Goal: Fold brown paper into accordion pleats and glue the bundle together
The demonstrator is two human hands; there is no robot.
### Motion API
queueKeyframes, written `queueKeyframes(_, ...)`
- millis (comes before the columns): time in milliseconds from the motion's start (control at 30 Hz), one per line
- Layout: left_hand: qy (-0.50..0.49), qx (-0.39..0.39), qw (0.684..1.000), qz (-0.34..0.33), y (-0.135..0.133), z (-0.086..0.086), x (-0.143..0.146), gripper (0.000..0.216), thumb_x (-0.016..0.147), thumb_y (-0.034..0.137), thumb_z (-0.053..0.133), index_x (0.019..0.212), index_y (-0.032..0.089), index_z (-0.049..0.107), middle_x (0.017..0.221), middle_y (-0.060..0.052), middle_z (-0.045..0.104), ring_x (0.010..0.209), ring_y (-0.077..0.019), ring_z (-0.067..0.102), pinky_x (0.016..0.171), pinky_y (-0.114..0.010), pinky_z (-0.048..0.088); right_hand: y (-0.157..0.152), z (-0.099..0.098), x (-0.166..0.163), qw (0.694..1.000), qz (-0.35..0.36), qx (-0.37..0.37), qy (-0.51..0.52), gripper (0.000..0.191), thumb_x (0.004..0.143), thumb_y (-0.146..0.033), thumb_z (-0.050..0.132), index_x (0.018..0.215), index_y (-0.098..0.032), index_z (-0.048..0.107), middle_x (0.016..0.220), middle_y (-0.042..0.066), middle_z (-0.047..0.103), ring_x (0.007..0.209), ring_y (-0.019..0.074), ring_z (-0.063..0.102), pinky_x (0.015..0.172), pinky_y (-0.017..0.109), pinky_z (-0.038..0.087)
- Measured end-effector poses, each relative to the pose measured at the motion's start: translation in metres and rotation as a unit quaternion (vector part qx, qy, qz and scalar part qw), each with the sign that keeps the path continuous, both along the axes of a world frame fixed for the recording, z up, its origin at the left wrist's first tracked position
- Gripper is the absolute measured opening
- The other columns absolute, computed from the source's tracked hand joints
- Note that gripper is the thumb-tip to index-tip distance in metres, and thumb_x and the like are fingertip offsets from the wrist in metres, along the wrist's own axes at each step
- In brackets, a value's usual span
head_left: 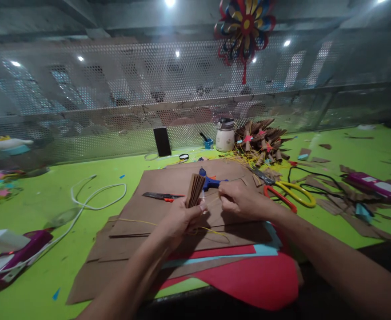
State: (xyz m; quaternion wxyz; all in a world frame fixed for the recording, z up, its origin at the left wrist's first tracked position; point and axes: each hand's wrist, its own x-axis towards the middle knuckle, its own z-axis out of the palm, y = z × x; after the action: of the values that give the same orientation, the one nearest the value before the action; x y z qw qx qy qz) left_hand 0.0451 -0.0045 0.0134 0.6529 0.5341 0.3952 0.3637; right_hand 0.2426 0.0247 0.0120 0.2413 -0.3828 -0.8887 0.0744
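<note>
My left hand (178, 220) is closed around a pleated strip of brown cardboard (194, 190), which stands up from the fingers with its folds showing. A yellow string (135, 221) runs by that hand across the brown cardboard sheets (169, 178). To the right, my right hand (240, 199) is closed in a pinch; whatever is between its fingertips is too small or hidden to make out. Just beyond the hands lies a blue glue gun (210, 182), its end close to the right fingers. A craft knife (160, 195) rests on the sheet to the left.
Yellow-and-orange-handled scissors (290, 189) lie at right, near a purple power strip (377, 184) and cardboard scraps. A pile of pleated cardboard pieces (262, 140) sits behind, beside a white bottle (225, 135). A white cable (98, 204) loops at left. Red paper (258, 280) overhangs the front edge.
</note>
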Motion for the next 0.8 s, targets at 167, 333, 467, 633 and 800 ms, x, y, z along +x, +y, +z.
queueKeyframes(167, -0.030, -0.021, 0.999, -0.008, 0.005, -0.002, -0.007, 0.022, 0.074, 0.025, 0.058, 0.063, 0.015, 0.042, 0.044, 0.010, 0.027, 0.038, -0.0026, 0.017, 0.037, -0.017, 0.010, 0.021, -0.001, 0.018, 0.989, -0.031, -0.103, 0.106, 0.021, 0.075, -0.016, 0.042, 0.085, -0.015, 0.062, 0.069, 0.002, 0.059, 0.061, 0.0117, 0.049, 0.058, 0.023, 0.036)
queueKeyframes(333, -0.034, -0.051, 0.998, 0.011, 0.006, 0.001, -0.008, 0.020, 0.072, 0.027, 0.061, 0.067, 0.015, 0.045, 0.044, 0.010, 0.027, 0.038, -0.0019, 0.017, 0.036, -0.016, 0.010, 0.038, 0.003, 0.031, 0.920, -0.167, -0.111, 0.337, 0.017, 0.068, -0.015, 0.043, 0.069, -0.014, 0.061, 0.056, 0.000, 0.056, 0.053, 0.0122, 0.053, 0.056, 0.024, 0.042)
queueKeyframes(467, -0.020, -0.032, 0.999, 0.000, 0.004, 0.004, -0.003, 0.028, 0.071, 0.029, 0.061, 0.059, 0.016, 0.040, 0.043, 0.009, 0.029, 0.037, -0.0019, 0.020, 0.036, -0.017, 0.011, 0.023, 0.002, 0.012, 0.928, -0.094, -0.161, 0.324, 0.019, 0.072, -0.018, 0.047, 0.076, -0.014, 0.066, 0.066, 0.002, 0.062, 0.065, 0.0141, 0.057, 0.067, 0.027, 0.044)
queueKeyframes(633, 0.011, 0.005, 1.000, 0.019, 0.005, 0.005, -0.003, 0.032, 0.071, 0.035, 0.061, 0.057, 0.016, 0.041, 0.041, 0.008, 0.032, 0.035, -0.0024, 0.024, 0.036, -0.017, 0.013, -0.005, -0.005, -0.020, 0.932, 0.099, -0.262, 0.230, 0.026, 0.083, -0.029, 0.047, 0.098, -0.016, 0.063, 0.089, 0.003, 0.064, 0.077, 0.0128, 0.056, 0.070, 0.024, 0.042)
queueKeyframes(800, 0.009, -0.013, 0.999, 0.033, 0.004, 0.012, -0.010, 0.028, 0.071, 0.034, 0.063, 0.063, 0.016, 0.042, 0.042, 0.009, 0.031, 0.034, -0.0020, 0.023, 0.035, -0.016, 0.013, -0.007, -0.002, -0.012, 0.915, 0.116, -0.325, 0.209, 0.034, 0.087, -0.040, 0.042, 0.086, -0.012, 0.062, 0.054, -0.005, 0.041, 0.050, 0.0065, 0.036, 0.049, 0.019, 0.030)
